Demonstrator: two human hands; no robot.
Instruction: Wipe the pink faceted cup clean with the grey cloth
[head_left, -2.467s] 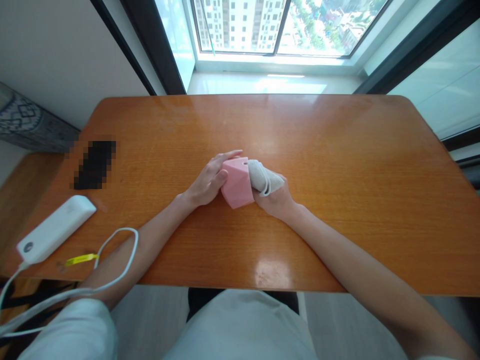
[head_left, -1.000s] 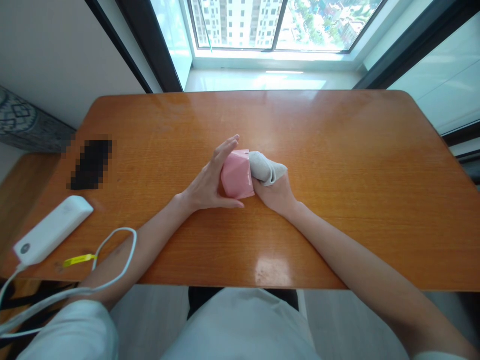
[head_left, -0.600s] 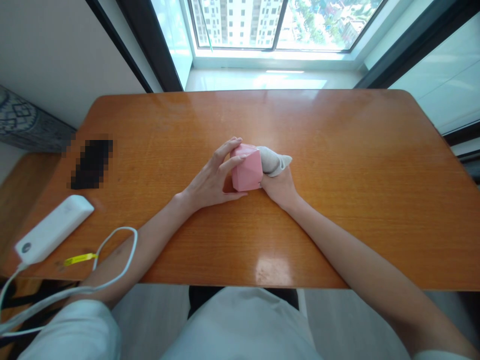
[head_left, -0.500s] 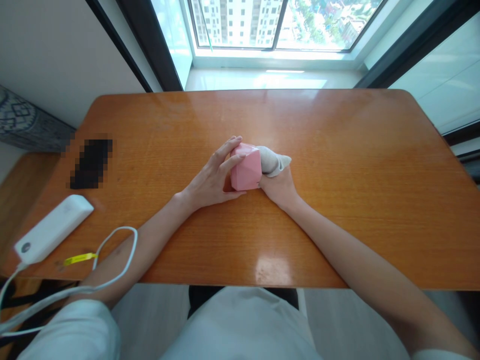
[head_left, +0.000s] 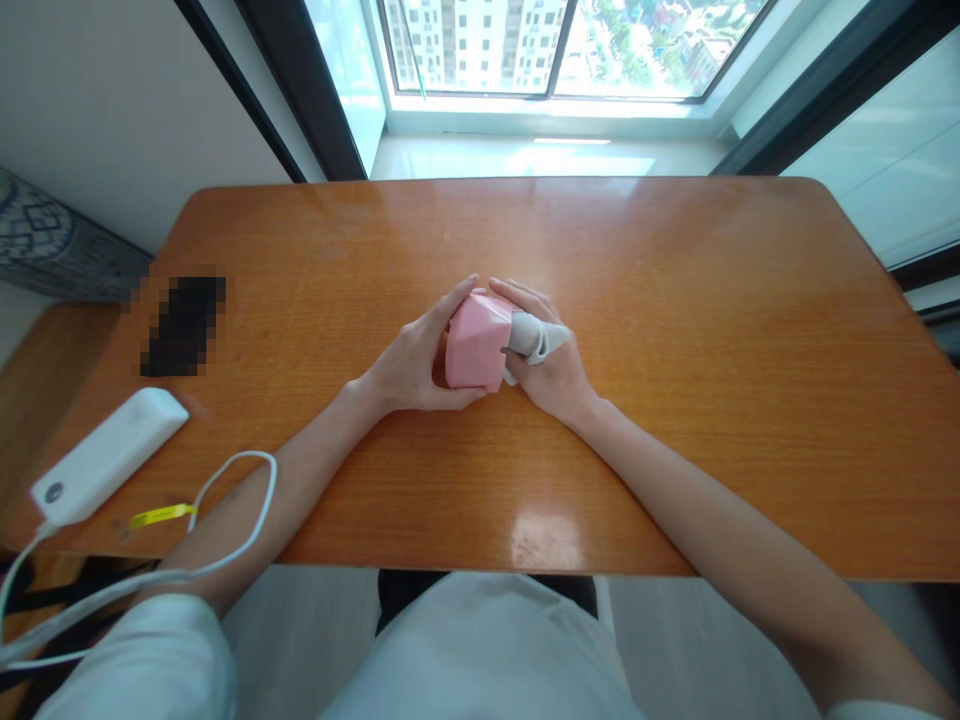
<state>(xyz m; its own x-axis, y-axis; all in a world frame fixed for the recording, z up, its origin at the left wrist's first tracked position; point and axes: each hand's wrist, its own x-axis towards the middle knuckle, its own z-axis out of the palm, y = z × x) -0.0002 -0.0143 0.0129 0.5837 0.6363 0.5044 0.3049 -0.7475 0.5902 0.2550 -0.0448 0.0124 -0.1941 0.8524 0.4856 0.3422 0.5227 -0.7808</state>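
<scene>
Near the middle of the wooden table [head_left: 720,400] I have a pink faceted object, like a small box or pot [head_left: 478,345], between my hands. My left hand [head_left: 409,365] grips it from the left, fingers over the far side and thumb along the near side. A light grey cloth [head_left: 536,338] lies bunched against its right side. My right hand [head_left: 559,375] is closed on the cloth and presses it to the pink object, with fingers reaching round the far edge. The inside of the pink object is hidden from me.
At the table's left lie a white power bank [head_left: 112,455] and a pixelated black item [head_left: 184,325]. A white cable [head_left: 274,490] with a yellow tag [head_left: 161,516] crosses my left forearm. Beyond the far edge is a window [head_left: 555,50].
The pink object has turned and shifted slightly left in my left hand. My right hand's fingers now show at its far side, and the cloth has moved a little down and left.
</scene>
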